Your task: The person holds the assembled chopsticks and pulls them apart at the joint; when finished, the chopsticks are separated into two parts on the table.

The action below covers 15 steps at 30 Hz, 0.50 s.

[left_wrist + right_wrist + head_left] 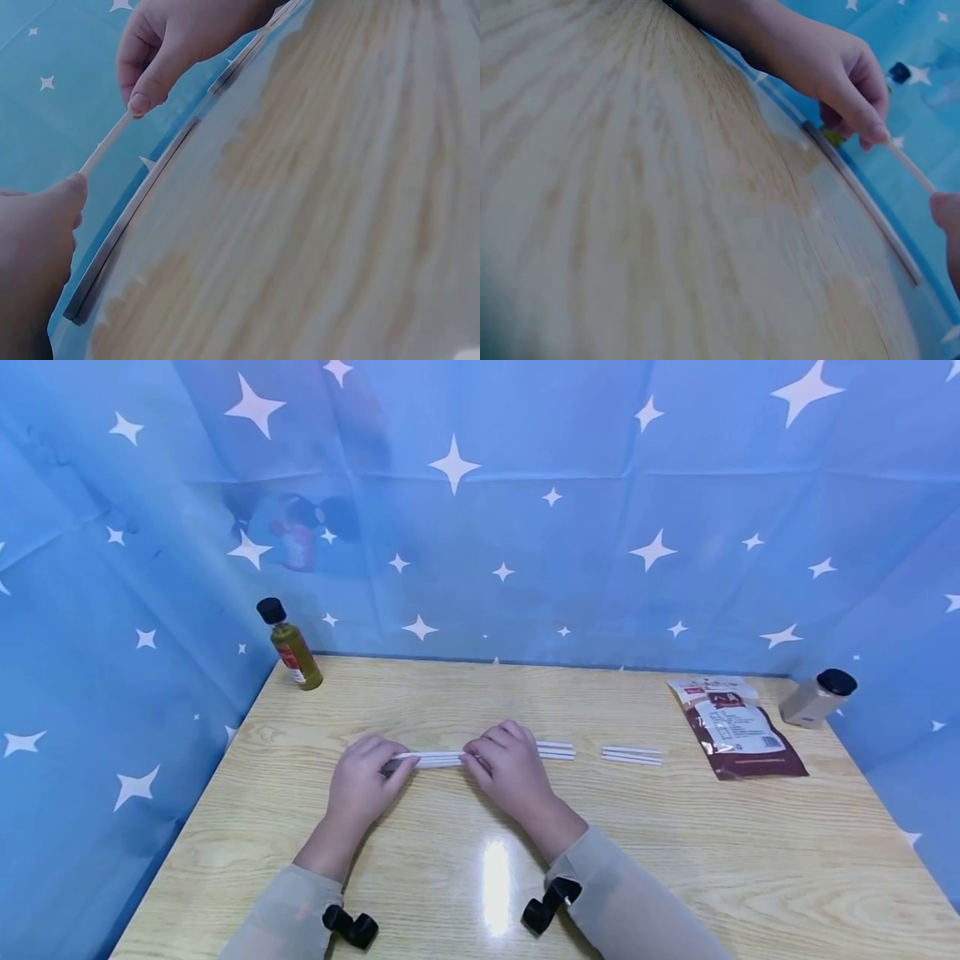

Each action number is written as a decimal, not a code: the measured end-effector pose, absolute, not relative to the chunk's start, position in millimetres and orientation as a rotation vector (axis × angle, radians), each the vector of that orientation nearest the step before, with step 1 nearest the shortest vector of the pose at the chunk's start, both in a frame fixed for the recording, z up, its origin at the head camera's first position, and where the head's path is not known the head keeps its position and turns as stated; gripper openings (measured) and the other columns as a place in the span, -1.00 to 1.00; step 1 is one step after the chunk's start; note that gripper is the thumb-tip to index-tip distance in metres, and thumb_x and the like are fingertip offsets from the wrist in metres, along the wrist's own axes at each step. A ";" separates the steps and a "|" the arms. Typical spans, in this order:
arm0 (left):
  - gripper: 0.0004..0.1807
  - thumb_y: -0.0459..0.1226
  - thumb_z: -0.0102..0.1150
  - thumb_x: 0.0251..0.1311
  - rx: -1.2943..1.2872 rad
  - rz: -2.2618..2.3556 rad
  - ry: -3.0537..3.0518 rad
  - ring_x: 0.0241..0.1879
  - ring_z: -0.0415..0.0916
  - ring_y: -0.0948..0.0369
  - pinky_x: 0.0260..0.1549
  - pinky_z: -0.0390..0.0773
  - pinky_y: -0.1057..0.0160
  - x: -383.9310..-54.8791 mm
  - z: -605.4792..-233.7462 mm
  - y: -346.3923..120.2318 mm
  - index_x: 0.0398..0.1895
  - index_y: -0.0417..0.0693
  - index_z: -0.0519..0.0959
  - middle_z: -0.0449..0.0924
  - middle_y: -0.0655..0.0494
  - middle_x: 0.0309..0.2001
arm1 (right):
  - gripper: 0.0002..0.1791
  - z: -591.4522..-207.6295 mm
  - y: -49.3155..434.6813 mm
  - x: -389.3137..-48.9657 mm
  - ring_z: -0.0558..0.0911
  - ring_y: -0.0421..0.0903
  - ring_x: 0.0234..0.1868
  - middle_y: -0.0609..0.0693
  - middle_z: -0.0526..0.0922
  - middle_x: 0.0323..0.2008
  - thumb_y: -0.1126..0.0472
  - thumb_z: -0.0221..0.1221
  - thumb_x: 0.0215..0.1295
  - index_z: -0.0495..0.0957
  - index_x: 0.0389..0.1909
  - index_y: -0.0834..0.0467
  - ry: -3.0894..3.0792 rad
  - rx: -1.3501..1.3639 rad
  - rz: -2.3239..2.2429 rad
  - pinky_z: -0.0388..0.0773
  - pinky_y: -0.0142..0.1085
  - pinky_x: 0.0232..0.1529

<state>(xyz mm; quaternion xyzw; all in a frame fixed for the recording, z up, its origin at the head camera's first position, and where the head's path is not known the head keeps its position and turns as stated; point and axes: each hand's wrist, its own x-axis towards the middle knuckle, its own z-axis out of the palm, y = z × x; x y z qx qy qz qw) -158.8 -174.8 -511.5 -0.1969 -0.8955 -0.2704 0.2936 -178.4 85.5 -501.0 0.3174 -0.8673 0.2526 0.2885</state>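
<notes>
A thin white stick point(107, 145) spans between my two hands, each pinching one end with thumb and fingertips. My left hand point(366, 779) is on the left, and my right hand point(512, 770) holds the other end. The stick is raised above the table in both wrist views. Just below it lies a row of similar white sticks point(438, 762), partly covered by the hands. More sticks point(557, 751) extend out past my right hand, and a shorter-looking group point(632, 756) lies farther right, parallel to them.
On the wooden table point(420, 885), a bottle of yellow-green liquid point(296, 653) stands at the back left. A brown and white food packet point(738, 727) lies at the right, beside a black-lidded jar point(817, 700). Behind hangs a blue star-patterned cloth point(480, 527).
</notes>
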 end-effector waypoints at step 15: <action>-0.81 -0.16 0.61 0.18 -0.543 -0.651 -2.331 -0.29 0.71 0.08 -0.16 0.67 0.00 -162.8 -514.5 -151.9 -0.29 -0.06 0.81 0.79 0.12 -0.34 | -0.91 -503.2 105.0 -175.4 0.63 0.03 -0.15 -0.07 0.76 -0.31 0.10 0.50 0.31 0.83 -0.29 0.03 -2.305 0.792 0.653 0.58 0.02 -0.09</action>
